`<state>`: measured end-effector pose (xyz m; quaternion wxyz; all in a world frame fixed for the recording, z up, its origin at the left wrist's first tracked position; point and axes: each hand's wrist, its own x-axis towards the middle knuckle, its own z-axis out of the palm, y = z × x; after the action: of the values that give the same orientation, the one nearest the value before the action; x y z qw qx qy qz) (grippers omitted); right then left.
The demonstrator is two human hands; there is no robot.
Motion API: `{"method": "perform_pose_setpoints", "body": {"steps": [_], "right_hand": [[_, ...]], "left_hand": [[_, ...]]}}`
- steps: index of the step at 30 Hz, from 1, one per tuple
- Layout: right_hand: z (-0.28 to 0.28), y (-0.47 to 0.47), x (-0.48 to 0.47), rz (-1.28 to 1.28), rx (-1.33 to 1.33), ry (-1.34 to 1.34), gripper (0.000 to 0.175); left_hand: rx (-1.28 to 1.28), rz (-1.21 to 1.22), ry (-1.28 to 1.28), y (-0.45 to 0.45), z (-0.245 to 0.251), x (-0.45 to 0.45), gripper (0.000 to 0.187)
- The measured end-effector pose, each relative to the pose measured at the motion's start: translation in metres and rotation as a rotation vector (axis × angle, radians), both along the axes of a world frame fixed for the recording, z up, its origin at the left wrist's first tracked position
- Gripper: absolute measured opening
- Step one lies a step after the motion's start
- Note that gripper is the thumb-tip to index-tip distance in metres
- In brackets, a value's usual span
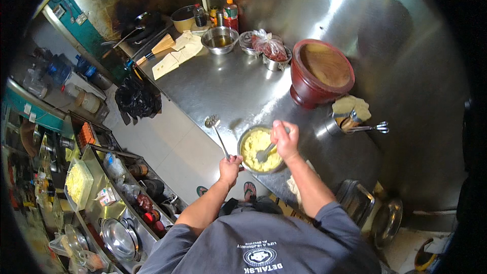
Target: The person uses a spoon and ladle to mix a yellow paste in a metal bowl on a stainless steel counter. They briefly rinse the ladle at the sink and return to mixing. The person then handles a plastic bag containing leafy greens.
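Observation:
A round metal bowl [241, 145] holding a yellow, lumpy mash [255, 142] stands at the near edge of the steel table [228, 91]. My right hand [285, 140] is closed around the handle of a grey utensil [264, 155], whose broad head rests in the mash. At the bowl's left rim, my left hand [230, 169] grips the handle of a metal ladle [220, 139]. The ladle's head, with some dark matter on it, points away from me over the table edge. Whether my left fingers also press on the bowl is unclear.
A large red pedestal vessel with a wooden top [319, 80] stands right of centre. Behind are a bowl of dark liquid [220, 40], bagged red food [272, 47], flat pale sheets [177, 58] and bottles [230, 13]. A utensil container [335, 126] stands right; a loaded counter [110, 198] lies left.

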<state>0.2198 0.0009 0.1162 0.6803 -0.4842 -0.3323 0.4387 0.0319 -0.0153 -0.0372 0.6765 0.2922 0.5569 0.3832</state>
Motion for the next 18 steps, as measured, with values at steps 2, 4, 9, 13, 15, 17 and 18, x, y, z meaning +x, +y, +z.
{"method": "perform_pose_setpoints", "body": {"steps": [2,4,9,13,15,17,18], "right_hand": [[0.018,0.000,0.014,0.152,0.115,-0.037,0.039],[0.045,-0.014,0.022,0.199,0.227,-0.065,0.039],[0.050,-0.025,0.008,0.180,0.227,-0.011,0.034],[-0.004,0.000,-0.016,0.083,0.038,-0.104,0.031],[-0.003,0.008,-0.004,0.015,-0.095,-0.066,0.030],[0.018,0.003,0.012,0.184,0.098,0.077,0.033],[0.031,0.001,0.019,0.163,0.166,0.037,0.035]], "left_hand": [[0.079,0.023,-0.023,0.004,-0.001,0.001,0.032],[0.016,-0.019,-0.017,0.005,-0.003,0.002,0.028],[0.028,-0.016,-0.031,0.006,-0.006,0.002,0.023],[-0.026,-0.029,0.016,0.008,-0.001,0.002,0.019],[0.022,-0.020,0.010,0.013,0.003,0.003,0.022],[0.053,-0.008,0.023,0.018,0.004,0.006,0.025],[0.053,-0.010,0.032,0.018,0.003,0.006,0.027]]}}
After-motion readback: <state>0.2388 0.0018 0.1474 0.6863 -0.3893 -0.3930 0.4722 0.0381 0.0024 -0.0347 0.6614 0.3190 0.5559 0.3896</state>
